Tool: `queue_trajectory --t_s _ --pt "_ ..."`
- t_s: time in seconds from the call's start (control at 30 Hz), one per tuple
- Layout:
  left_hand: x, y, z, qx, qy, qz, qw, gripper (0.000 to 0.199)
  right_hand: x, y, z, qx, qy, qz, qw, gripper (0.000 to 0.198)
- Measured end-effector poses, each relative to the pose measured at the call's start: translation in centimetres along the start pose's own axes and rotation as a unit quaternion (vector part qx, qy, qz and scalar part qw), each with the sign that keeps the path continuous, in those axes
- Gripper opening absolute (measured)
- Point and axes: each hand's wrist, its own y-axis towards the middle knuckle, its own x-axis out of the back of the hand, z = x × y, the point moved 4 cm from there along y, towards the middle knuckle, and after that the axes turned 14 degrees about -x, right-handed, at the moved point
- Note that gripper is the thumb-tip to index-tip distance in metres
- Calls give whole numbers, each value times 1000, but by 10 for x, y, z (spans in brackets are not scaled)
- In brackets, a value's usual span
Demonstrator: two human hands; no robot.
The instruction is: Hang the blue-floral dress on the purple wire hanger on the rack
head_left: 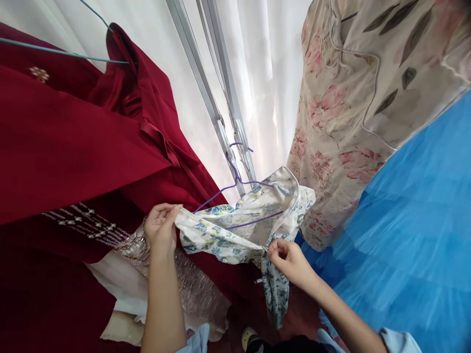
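left hand (162, 225) pinches a floral garment (217, 240) at its nine-o'clock edge, right hand (289, 257) at its five — purple hanger (235, 182) partly inside, red clothing (73, 152) toward nine, blue fabric (405, 220) toward four.

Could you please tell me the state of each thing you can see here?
Floral top: spread open between hands
Left hand: pinching the top's edge
Right hand: pinching the top's edge
Purple hanger: partly inside the top
Red garment: hanging
Pink-flowered garment: hanging
Blue garment: draped in layers
Curtain: hanging in folds
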Motion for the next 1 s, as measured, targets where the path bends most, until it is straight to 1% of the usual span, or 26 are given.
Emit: queue_trajectory --t_s 0.07,0.1,0.2,0.27,0.33,0.4,0.47,0.53,0.57,0.6,0.67,0.7,0.73,0.8,0.83,0.87,0.9,0.93,0.97,1.0 --pt "11 -26 23 79 -7 -29 996 40 -4 -3 -9 -7 -11 18 1000 7" --pt "14 -41 32 106 -7 -37 994 41 -6 -4 -13 -10 -17 27 999 7" --pt "15 -92 48 156 -6 -42 987 40 -4 -5 -26 -26 -30 37 999 5" --pt "15 -125 52 181 -9 -51 982 40 3 -5 -34 -32 -42 27 998 6" --pt "14 -156 51 200 -14 -58 978 39 12 -5 -43 -35 -68 12 997 7" --pt "10 -183 43 221 -23 -54 974 40 20 -7 -53 -43 -110 4 993 9" --pt "1 -207 30 240 -34 -40 969 38 24 -9 -65 -62 -160 8 985 9" --pt "-14 -226 13 249 -57 -17 967 35 24 -12 -75 -83 -191 20 978 14" --pt "-25 -234 3 251 -72 4 965 32 24 -15 -78 -90 -188 25 978 19" --pt "-38 -242 -8 252 -87 38 963 29 23 -17 -79 -93 -168 32 981 26" --pt "-69 -260 -28 252 -112 149 950 22 22 -23 -77 -100 -86 69 989 39" --pt "-85 -270 -37 249 -119 212 937 19 21 -27 -74 -103 -38 104 989 42" --pt "-99 -280 -45 246 -121 268 923 18 20 -32 -72 -110 5 151 982 40" --pt "-122 -300 -57 244 -110 352 897 15 17 -44 -72 -155 75 249 953 29" --pt "-129 -308 -61 246 -94 381 886 12 17 -51 -75 -189 108 281 935 26" --pt "-135 -315 -64 250 -72 407 876 11 17 -58 -79 -226 138 298 917 26" --pt "-139 -320 -67 249 -47 429 867 10 18 -64 -85 -264 169 300 901 27" --pt "-141 -321 -71 241 -22 444 863 12 19 -70 -92 -296 201 286 889 27" --pt "-142 -321 -74 226 -3 450 864 16 20 -75 -98 -315 229 266 882 25" --pt "-141 -319 -76 206 9 449 869 20 21 -79 -102 -316 243 251 882 23"
